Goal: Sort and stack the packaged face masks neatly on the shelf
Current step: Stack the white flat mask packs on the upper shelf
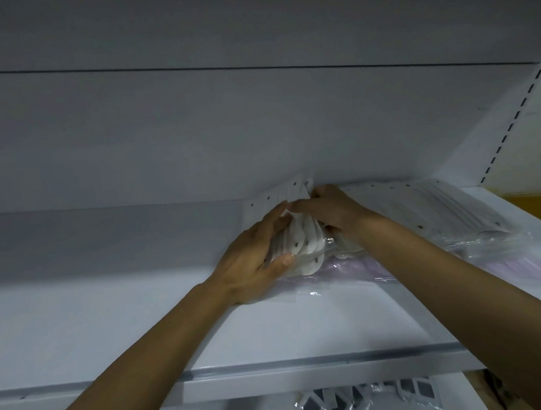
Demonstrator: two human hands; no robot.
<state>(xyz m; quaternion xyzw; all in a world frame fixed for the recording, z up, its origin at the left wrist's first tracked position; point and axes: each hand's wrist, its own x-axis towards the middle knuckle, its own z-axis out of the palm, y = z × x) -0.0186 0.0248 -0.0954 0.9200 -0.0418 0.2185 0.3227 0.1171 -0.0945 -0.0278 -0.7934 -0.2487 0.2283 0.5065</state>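
A bundle of white packaged face masks [304, 244] stands on edge on the white shelf [111, 328], near its back wall. My left hand [257, 257] grips the bundle from the left, thumb curled over its front edge. My right hand [327, 210] lies over the top and right side of the bundle, fingers curled onto the packs at the back. Under the bundle lie flat pink masks in clear wrap [341, 276]. To the right, a row of white mask packs [429, 206] leans along the shelf.
The shelf's back panel rises right behind the masks, and a slotted upright [512, 117] runs up at the right. The shelf's front lip [274, 374] crosses below my forearms. Dark grey packaged masks [372, 402] lie on the shelf below.
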